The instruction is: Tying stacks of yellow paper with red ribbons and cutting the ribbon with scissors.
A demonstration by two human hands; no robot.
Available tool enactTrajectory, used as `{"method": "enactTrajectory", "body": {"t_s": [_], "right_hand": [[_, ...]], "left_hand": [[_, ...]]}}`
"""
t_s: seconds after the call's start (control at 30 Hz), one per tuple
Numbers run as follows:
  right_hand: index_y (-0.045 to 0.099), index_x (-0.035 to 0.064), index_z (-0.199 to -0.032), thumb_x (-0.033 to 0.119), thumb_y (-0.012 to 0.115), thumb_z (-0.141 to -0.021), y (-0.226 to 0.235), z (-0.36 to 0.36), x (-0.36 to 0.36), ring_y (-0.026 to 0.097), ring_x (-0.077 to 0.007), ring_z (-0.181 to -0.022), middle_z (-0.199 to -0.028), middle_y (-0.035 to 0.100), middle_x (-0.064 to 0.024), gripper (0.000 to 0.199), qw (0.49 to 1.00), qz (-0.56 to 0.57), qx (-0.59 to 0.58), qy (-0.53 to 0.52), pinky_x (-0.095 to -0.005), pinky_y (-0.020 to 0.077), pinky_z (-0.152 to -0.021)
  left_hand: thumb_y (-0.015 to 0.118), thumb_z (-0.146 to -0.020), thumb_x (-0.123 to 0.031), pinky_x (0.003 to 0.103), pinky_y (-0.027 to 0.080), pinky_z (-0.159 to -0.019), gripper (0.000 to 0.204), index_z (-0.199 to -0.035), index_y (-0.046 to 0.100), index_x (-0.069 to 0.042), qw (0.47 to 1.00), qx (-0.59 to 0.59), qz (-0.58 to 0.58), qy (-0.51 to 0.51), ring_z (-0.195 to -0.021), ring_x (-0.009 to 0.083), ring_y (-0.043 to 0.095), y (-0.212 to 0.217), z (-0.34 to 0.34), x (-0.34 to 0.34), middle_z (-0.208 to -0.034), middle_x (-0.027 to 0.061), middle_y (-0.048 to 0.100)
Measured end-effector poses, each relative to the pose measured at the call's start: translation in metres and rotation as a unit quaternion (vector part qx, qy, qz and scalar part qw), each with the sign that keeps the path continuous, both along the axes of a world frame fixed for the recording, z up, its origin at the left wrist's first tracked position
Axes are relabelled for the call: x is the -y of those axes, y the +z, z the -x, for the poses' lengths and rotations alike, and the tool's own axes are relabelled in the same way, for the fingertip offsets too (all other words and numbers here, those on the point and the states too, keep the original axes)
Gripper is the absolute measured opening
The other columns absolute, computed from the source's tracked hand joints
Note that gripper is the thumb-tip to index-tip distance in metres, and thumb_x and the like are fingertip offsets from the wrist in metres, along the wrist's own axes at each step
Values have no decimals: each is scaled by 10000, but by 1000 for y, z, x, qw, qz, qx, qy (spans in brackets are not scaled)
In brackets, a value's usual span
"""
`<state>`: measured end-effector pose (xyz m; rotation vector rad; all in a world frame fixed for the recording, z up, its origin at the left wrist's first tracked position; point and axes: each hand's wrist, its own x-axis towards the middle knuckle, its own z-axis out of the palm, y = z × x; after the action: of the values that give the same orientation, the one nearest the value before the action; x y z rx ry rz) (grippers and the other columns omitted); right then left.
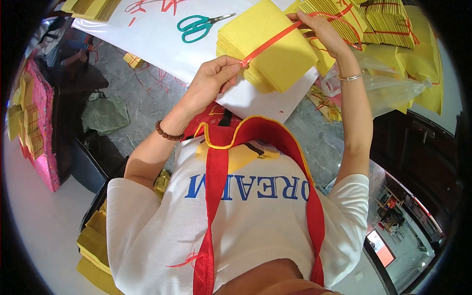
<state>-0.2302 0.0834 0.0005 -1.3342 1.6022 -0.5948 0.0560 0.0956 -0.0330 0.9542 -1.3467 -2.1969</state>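
Observation:
A thick stack of yellow paper [280, 54] stands tilted at the edge of the white table, with a flat red ribbon [272, 41] lying across its face. At the stack's lower left edge, my left hand [215, 81] pinches one end of the ribbon. My right hand [322, 33] is at the upper right edge, its fingers closed on the ribbon there. Part of the right fingers is hidden behind the stack. Left of the stack lie scissors [199, 25] with teal handles, their blades parted slightly.
Bundles of yellow paper [386, 24] tied with red ribbon sit at the far right, beside a clear plastic bag [393, 93]. Red ribbon scraps [157, 6] lie on the white table [147, 44]. A green-grey bag [104, 114] rests on the floor at left.

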Motion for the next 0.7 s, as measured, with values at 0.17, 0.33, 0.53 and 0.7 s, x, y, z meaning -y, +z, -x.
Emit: {"method": "enactTrajectory", "body": {"t_s": [0.17, 0.33, 0.53, 0.7], "right_hand": [[572, 54, -1106, 440, 436, -878, -33, 6, 0, 545, -110, -907, -1034, 597, -50, 469, 989, -64, 119, -59, -266, 411, -777], [562, 28, -1096, 385, 468, -885, -55, 3, -1, 569, -86, -876, -1014, 604, -42, 425, 937, -147, 302, -95, -222, 452, -751], [545, 29, -1127, 378, 466, -892, -62, 0, -3, 570, -77, -870, -1008, 603, -33, 428, 941, -122, 275, -152, -208, 459, -740], [539, 31, -1142, 387, 472, -887, -84, 3, 2, 574, -79, -835, -988, 605, -28, 443, 932, -138, 268, -199, -202, 462, -691]], "left_hand": [[483, -898, -170, 165, 277, -451, 183, -953, 573, -20, 1000, -14, -18, 3, -500, 31, 362, -16, 2, -2, -635, -28, 471], [500, -892, -176, 164, 299, -471, 185, -978, 579, -32, 996, -42, -74, 5, -528, 33, 378, -40, -6, -4, -665, -22, 494], [530, -878, -176, 165, 322, -496, 195, -991, 590, -29, 993, -37, -110, 27, -557, 33, 394, -76, -13, -8, -700, -13, 529], [536, -874, -173, 164, 327, -506, 203, -999, 590, -22, 988, -38, -121, 82, -580, 31, 409, -97, -16, -10, -729, -2, 552]]}}
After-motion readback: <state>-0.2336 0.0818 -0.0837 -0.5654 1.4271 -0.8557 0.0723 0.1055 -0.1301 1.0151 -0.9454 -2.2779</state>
